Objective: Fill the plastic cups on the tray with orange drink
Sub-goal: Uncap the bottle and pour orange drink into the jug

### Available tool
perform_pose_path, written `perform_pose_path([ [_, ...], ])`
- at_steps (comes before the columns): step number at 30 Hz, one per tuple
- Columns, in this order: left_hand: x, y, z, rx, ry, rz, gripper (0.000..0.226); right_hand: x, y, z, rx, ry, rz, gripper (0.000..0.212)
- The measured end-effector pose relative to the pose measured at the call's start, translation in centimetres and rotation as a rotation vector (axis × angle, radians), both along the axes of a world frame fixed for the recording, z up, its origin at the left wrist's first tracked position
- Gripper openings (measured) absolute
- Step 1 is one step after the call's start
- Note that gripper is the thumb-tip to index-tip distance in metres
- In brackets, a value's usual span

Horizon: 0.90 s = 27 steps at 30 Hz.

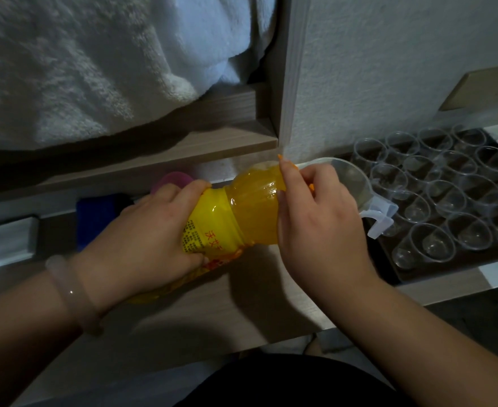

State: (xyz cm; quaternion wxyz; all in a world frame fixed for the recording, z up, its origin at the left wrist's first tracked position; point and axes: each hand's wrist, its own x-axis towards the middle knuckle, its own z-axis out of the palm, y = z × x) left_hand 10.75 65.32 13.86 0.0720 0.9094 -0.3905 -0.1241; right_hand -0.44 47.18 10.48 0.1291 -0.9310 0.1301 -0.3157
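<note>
A plastic bottle of orange drink (241, 210) with a yellow label lies tilted over the wooden counter, neck pointing up and right. My left hand (150, 239) grips its labelled body. My right hand (315, 212) curls round the neck, where the orange cap is mostly hidden under my fingers. Just behind that hand stands a clear plastic jug (356, 180) with a white handle. To the right, a dark tray (435, 271) holds several clear plastic cups (432, 245), all of them without drink.
A white towel (95, 69) hangs over a wooden shelf at the upper left. A blue block (98, 215) and a pink round object (174, 180) sit behind the bottle. The white wall (388, 69) rises behind the tray.
</note>
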Motion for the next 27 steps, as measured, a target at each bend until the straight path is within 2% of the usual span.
perform_pose_path([
  [10, 0.1, -0.1, -0.5, -0.050, 0.010, -0.008, 0.103, 0.2, -0.3, 0.0, -0.003, -0.013, -0.004, 0.041],
  [27, -1.5, -0.8, -4.7, -0.296, 0.102, 0.007, 0.104, -1.0, -0.3, 0.1, -0.036, -0.044, 0.007, 0.045],
])
